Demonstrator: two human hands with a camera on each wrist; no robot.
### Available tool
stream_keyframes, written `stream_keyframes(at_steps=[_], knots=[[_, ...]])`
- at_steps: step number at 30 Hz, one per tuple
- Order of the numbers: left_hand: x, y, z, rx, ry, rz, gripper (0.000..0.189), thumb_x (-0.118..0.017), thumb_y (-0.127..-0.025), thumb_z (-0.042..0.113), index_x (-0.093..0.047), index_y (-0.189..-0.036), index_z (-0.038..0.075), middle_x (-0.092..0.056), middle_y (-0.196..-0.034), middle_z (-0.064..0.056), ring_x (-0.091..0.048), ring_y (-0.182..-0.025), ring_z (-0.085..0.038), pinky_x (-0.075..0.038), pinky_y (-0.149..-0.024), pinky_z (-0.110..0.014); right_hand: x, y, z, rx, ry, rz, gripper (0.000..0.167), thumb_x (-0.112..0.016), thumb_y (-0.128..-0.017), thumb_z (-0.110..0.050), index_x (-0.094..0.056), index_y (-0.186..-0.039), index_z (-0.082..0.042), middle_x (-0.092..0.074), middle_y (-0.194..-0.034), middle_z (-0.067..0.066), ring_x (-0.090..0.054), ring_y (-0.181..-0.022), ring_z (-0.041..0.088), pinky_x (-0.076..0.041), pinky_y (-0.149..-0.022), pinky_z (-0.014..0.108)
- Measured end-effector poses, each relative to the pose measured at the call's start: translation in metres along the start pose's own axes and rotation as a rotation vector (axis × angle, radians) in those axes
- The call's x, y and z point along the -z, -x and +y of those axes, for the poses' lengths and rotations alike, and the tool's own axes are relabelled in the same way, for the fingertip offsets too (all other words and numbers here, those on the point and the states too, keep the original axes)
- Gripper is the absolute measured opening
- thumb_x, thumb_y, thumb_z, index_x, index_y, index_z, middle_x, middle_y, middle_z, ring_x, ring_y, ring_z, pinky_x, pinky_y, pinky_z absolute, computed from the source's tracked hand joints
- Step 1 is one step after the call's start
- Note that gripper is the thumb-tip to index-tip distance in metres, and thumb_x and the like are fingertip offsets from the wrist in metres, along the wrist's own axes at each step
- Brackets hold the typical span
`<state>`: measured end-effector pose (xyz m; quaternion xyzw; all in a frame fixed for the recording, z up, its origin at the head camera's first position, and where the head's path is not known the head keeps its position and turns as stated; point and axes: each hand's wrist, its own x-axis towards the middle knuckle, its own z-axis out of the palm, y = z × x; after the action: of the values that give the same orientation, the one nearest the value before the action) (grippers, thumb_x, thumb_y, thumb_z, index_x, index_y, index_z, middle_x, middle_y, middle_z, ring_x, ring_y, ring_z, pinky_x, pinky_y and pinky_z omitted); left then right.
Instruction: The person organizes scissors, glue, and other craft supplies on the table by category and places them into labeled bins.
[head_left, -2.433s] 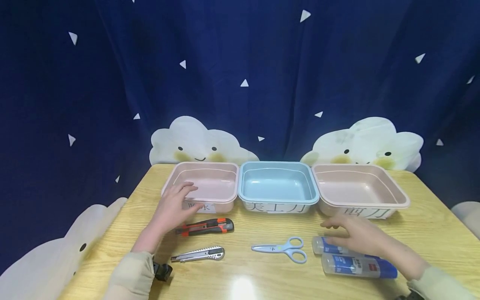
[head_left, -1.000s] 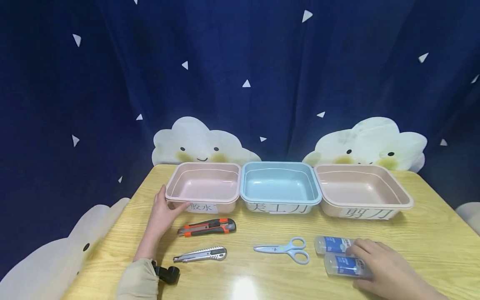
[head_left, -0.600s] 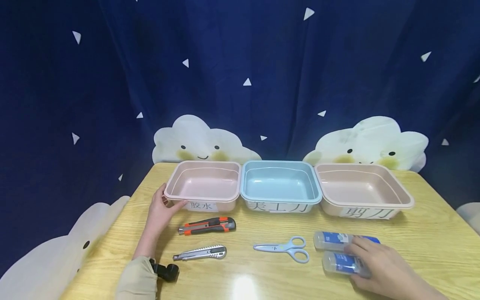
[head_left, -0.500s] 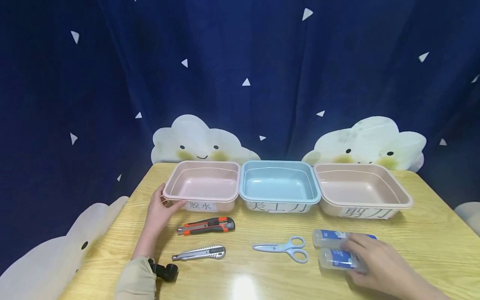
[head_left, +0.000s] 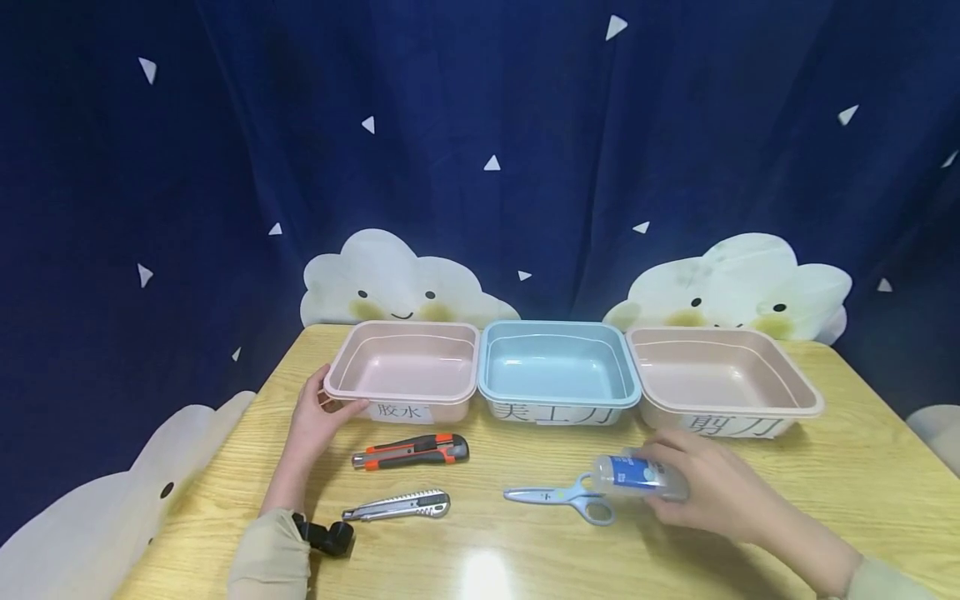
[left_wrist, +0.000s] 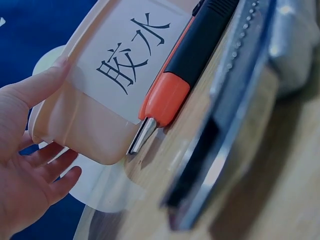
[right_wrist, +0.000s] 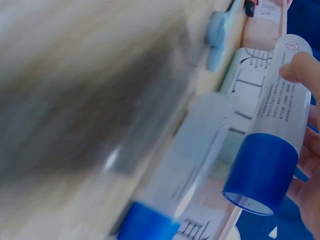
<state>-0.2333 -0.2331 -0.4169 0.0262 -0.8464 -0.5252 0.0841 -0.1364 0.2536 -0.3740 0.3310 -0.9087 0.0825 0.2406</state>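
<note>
My left hand (head_left: pixel 313 423) holds the near left corner of the pink plastic bin (head_left: pixel 397 398). In the left wrist view its thumb lies on the label side, while the other fingers reach round the corner. My right hand (head_left: pixel 708 483) grips a clear glue bottle (head_left: pixel 637 475) with a blue label, above the table beside the light blue scissors (head_left: pixel 551 496). The right wrist view shows its blue cap and the thumb on its body. A second glue bottle (right_wrist: pixel 190 155) is beside it there, blurred; I cannot tell whether it is held too.
A blue bin (head_left: pixel 558 392) and a beige-pink bin (head_left: pixel 727 408) stand in the same row, with labels in front. An orange and black utility knife (head_left: pixel 412 451) and a silver one (head_left: pixel 397 505) lie on the wooden table (head_left: pixel 420 558).
My left hand has come down onto the pink bin's corner. My right hand has taken hold of a glue bottle, lifted it and moved left and away from me, up to the scissors.
</note>
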Motion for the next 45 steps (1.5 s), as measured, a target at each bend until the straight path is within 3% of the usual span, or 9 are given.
stream_keyframes(at_steps=[18,24,39,45], knots=[[0.0,-0.001,-0.004,0.013,0.018,-0.027,0.093,-0.074,-0.075,0.032,-0.016,-0.145,0.015,-0.033,-0.141,-0.016,-0.042,-0.123,-0.035,-0.04,-0.099,-0.047,-0.015,-0.065,-0.019,0.064,-0.089,-0.03,0.042,-0.075,-0.064,-0.036,-0.067,-0.101,-0.017,-0.061,-0.09,-0.01,-0.056,-0.079,0.005,-0.051,-0.064,0.023],[0.0,0.001,-0.003,0.008,0.027,-0.022,0.091,-0.073,-0.076,0.03,-0.016,-0.145,0.014,-0.033,-0.141,-0.017,-0.041,-0.122,-0.035,-0.04,-0.1,-0.047,-0.019,-0.087,-0.026,0.073,-0.169,-0.092,0.039,-0.072,-0.072,-0.037,-0.067,-0.105,-0.017,-0.061,-0.096,-0.01,-0.056,-0.089,0.006,-0.052,-0.076,0.027],[0.0,0.003,-0.004,0.02,0.023,-0.029,0.093,-0.073,-0.076,0.033,-0.015,-0.146,0.016,-0.034,-0.141,-0.016,-0.041,-0.123,-0.034,-0.039,-0.1,-0.047,-0.036,-0.129,-0.042,0.127,-0.23,-0.079,0.036,-0.07,-0.076,-0.03,-0.066,-0.107,-0.012,-0.066,-0.098,-0.002,-0.06,-0.092,0.014,-0.051,-0.08,0.031],[0.0,0.002,-0.004,0.024,0.013,-0.023,0.093,-0.073,-0.076,0.034,-0.015,-0.146,0.016,-0.033,-0.141,-0.016,-0.04,-0.123,-0.034,-0.039,-0.1,-0.047,-0.042,-0.152,-0.05,0.125,-0.22,-0.127,0.035,-0.069,-0.079,-0.03,-0.066,-0.107,-0.01,-0.066,-0.1,0.002,-0.059,-0.093,0.017,-0.051,-0.081,0.033]])
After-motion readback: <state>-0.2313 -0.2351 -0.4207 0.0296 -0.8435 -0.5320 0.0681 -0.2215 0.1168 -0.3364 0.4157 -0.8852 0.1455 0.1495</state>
